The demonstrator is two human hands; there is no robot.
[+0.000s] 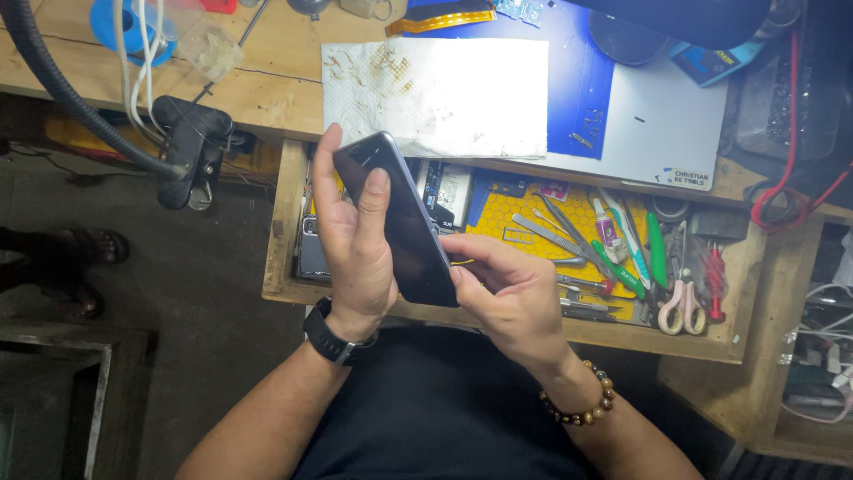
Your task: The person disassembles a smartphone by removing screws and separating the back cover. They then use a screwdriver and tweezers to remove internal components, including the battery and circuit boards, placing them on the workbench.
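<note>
My left hand point(351, 240) grips a dark smartphone point(404, 222), thumb lying across its glossy black face, fingers behind it. The phone is tilted on edge above an open wooden drawer point(283, 213). My right hand point(502, 289) is at the phone's lower right edge, fingers pinched around a thin yellow tool point(462, 262) pressed against that edge. A black watch sits on my left wrist and a bead bracelet on my right.
The drawer holds tweezers point(555, 233), a green-handled screwdriver point(656, 249), pink scissors point(682, 307), a small glue tube point(607, 227) and a yellow tray. On the workbench lie a stained white paper towel point(440, 93), a blue mat point(577, 80) and a black lamp clamp point(191, 147).
</note>
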